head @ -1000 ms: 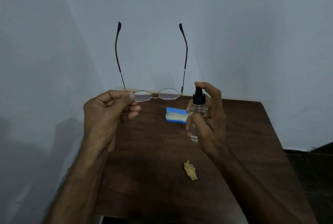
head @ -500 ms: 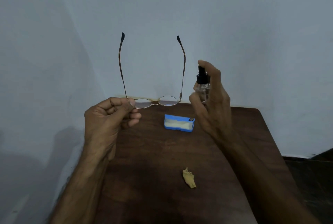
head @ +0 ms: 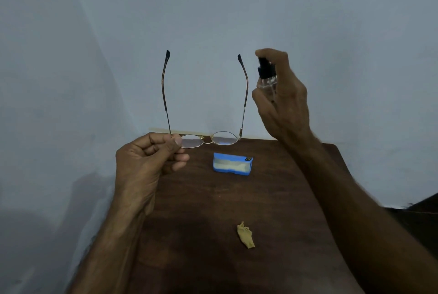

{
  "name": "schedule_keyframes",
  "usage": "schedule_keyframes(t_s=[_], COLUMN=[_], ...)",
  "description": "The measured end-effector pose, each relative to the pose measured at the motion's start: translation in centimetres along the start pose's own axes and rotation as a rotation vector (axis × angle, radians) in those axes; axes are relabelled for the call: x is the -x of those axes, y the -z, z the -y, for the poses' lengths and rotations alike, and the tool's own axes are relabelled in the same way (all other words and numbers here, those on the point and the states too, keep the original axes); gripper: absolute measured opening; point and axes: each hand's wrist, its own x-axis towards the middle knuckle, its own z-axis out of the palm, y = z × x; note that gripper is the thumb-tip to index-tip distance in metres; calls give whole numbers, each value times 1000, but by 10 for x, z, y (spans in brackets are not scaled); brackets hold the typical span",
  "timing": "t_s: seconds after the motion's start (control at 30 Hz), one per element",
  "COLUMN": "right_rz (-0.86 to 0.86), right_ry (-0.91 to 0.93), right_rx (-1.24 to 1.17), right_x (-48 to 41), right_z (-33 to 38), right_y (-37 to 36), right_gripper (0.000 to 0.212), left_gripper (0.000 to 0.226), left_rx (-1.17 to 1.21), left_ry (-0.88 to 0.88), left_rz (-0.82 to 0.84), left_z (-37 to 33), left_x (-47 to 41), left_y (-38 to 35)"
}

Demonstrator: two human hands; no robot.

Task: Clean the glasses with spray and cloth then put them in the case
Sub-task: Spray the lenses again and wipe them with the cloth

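The left hand (head: 147,163) holds the thin gold wire-framed glasses (head: 208,138) with oval lenses above the far edge of the dark brown wooden surface (head: 213,199). Its fingers (head: 175,145) pinch the frame at the left hinge. Both temples are unfolded and point upward.

The right hand (head: 284,104) holds the small clear spray bottle (head: 266,78) just right of the right temple, not touching it. Its fingers are curled round the bottle, with the index fingertip on the black pump head.

The blue rectangular case (head: 232,165) lies on the surface at far centre. The crumpled yellow cloth (head: 246,235) lies nearer, well apart from the case.
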Motion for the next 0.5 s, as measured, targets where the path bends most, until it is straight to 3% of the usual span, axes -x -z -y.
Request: schedule_keyframes(t_s=[0.4, 0.5], right_rz=[110, 130], right_ry=[-49, -4], right_rx=[79, 77], right_x=[83, 101], right_z=[-29, -34], right_y=[-2, -1], right_gripper=[70, 61], left_gripper=[15, 15], left_rx=[36, 42], left_ry=[24, 35], left_rz=[-4, -2], left_z=[6, 8], left_x=[5, 5], left_y=[-7, -9])
